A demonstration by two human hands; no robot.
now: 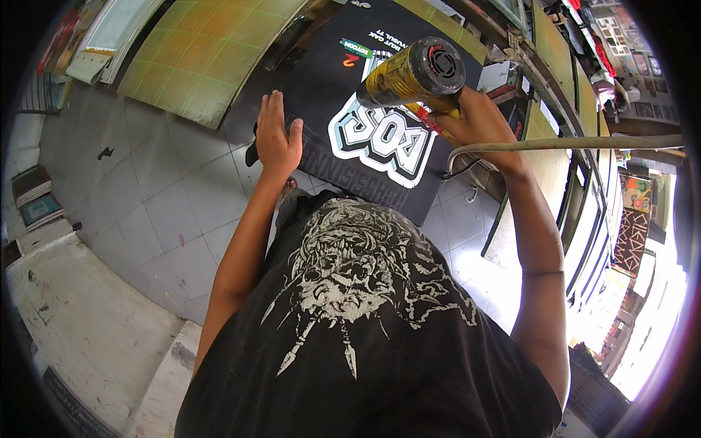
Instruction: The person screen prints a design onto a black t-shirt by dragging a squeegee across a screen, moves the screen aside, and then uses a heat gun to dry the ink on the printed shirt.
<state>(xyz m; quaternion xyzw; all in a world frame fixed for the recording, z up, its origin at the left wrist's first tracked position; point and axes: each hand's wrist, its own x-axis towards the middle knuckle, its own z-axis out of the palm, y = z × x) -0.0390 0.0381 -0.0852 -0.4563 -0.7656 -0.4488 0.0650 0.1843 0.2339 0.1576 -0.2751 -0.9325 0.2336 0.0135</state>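
My right hand (473, 117) grips a yellow-and-black heat gun (405, 73), held over a black printed fabric panel (416, 215) laid flat on a board in front of me. A large white blocky graphic (376, 146) covers its middle, partly hidden behind the tool, with smaller markings above. My left hand (280, 139), fingers stretched out, lies at the panel's left edge with nothing in it. A tan cord or rod (569, 142) runs from the right past my right forearm to a dark bent end beside the panel.
Greenish-yellow boards with grid lines (190, 51) stand at the upper left, and more boards (551, 80) line a frame at right. A grey tiled floor (168, 190) lies below. A small pile of books (36, 204) sits at far left, above a pale scuffed surface (80, 306).
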